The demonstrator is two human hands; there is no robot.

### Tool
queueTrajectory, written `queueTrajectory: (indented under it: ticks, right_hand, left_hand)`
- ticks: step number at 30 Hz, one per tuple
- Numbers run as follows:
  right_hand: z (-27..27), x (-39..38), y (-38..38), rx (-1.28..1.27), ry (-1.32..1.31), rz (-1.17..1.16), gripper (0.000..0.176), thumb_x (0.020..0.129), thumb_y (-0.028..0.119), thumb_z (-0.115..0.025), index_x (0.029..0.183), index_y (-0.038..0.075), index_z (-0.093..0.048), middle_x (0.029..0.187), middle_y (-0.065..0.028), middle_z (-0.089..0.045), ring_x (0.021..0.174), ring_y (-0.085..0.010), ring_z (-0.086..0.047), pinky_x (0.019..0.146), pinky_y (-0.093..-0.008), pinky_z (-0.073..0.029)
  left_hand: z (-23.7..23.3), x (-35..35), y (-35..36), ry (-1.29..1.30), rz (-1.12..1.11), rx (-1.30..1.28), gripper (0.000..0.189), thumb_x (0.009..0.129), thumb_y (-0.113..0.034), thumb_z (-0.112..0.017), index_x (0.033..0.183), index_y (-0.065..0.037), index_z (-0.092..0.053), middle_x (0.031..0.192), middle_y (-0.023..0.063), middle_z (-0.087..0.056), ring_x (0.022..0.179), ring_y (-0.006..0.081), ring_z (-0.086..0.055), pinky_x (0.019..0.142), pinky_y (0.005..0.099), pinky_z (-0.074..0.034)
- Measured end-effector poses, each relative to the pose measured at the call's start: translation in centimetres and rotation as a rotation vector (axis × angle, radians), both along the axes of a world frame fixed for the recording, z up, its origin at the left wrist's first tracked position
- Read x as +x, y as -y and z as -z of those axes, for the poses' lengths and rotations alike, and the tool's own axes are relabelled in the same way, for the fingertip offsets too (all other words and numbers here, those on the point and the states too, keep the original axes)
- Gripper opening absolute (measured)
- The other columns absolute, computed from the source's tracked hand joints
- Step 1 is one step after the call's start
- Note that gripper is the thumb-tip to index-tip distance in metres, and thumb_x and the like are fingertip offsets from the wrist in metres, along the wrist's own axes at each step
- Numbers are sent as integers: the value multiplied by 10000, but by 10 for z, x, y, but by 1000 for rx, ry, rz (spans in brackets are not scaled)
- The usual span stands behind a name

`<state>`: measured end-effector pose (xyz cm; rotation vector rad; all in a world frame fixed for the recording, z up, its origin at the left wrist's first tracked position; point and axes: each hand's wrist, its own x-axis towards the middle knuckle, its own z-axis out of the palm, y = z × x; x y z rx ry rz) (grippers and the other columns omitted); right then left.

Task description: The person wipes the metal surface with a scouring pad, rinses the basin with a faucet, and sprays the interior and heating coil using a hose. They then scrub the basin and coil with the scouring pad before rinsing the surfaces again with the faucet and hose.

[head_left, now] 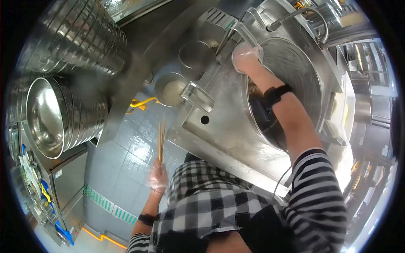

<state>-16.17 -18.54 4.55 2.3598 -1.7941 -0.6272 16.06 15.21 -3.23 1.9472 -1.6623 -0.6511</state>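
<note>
My left hand [157,175], in a clear plastic glove, is closed around a pair of long wooden chopsticks [161,141] that point up over the floor. My right hand [247,58], also gloved, reaches across the steel cooker and is closed around the end of a metal strainer handle [246,34]. Nearest the chopsticks hangs a round strainer basket [171,89] with pale contents, its wide handle [198,98] resting on the cooker top. Another strainer basket [196,57] sits beyond it. What my right hand's handle joins to is partly hidden.
A large round steel pot [291,63] lies under my right forearm, with a curved tap [325,25] beyond. Stacked steel bowls [46,118] stand at left. The grey tiled floor [118,156] looks wet. A drain grate [112,207] crosses it.
</note>
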Motion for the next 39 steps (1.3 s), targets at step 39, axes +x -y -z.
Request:
queueTrajectory:
  ticks: [39]
  right_hand:
    - [11, 65, -272, 294, 668, -580, 348, 684, 133, -580, 1023, 206, -598, 1085, 16, -546, 991, -235, -515, 869, -347, -437]
  left_hand:
    - [12, -46, -196, -469, -637, 217, 349, 870, -76, -492, 1216, -54, -464, 859, -12, -527, 689, 56, -445, 594, 212, -400]
